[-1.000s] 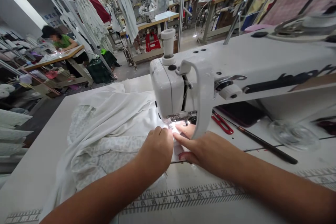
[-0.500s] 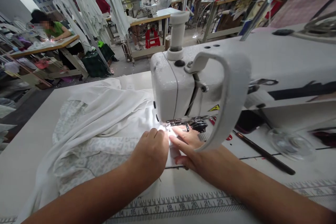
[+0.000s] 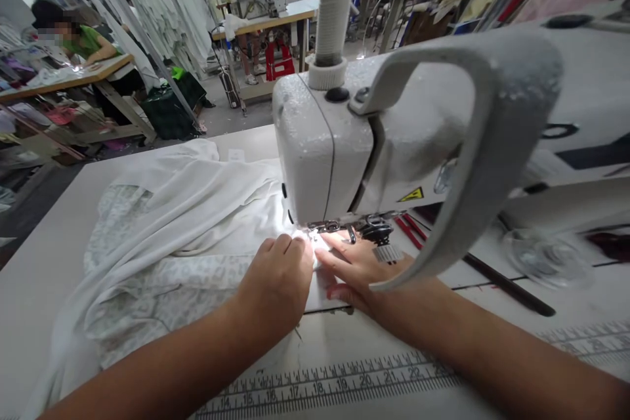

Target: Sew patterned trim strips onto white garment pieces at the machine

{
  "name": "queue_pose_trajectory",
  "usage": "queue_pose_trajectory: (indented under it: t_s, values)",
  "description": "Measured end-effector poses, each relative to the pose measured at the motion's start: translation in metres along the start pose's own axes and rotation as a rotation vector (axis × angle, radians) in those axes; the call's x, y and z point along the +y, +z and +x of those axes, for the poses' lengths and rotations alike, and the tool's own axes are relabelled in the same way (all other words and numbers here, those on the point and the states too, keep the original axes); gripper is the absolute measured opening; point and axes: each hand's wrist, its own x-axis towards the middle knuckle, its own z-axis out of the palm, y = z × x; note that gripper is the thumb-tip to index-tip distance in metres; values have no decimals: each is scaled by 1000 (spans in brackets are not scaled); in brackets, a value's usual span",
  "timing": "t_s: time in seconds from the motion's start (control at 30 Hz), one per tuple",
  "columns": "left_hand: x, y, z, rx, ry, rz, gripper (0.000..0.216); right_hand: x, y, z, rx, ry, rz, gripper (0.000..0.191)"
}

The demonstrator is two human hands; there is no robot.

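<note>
White thin garment with pale speckled layer (image 3: pixel 187 210) lies bunched on the white tabletop (image 3: pixel 344 335), its edge under the steel presser foot (image 3: pixel 331 228) of the white sewing machine (image 3: pixel 319 151). Little changed in the last second: view leaned in, both hands still at the foot. Left hand (image 3: pixel 275 282) curled, fingertips pinching cloth just beside the foot. Right hand (image 3: pixel 359 269) open, fingers flat on the cloth. Further right, near the machine: red-handled snips (image 3: pixel 408 231), slim black tool (image 3: pixel 506 282). Open room: tabletop front, along the printed ruler scale (image 3: pixel 325 384).
</note>
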Motion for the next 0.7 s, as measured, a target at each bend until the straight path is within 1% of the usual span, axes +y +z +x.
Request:
queue_pose_trajectory:
  t_s: [0.07,0.1,0.17,0.27,0.4,0.47,0.6,0.7]
  values:
    - [-2,-3,0,-9,4,-16,23,0,-1,1,7,-11,2,25]
    - [-3,-5,0,6,8,-32,22,1,-2,1,9,-14,7,24]
    - [-4,-12,1,81,24,-70,18,1,-3,2,4,-11,21,25]
    - [-4,-20,2,192,69,-89,17,3,-6,4,-55,19,60,28]
    - [-7,-19,5,189,89,-8,21,4,-9,10,-108,71,147,27]
    - [-9,-17,6,210,95,-37,21,3,-9,14,-114,77,182,26]
    - [-15,-16,6,232,51,-199,20,0,-5,20,-68,83,232,27]
    - [-18,-15,6,273,14,-216,15,-2,0,23,-8,117,235,26]
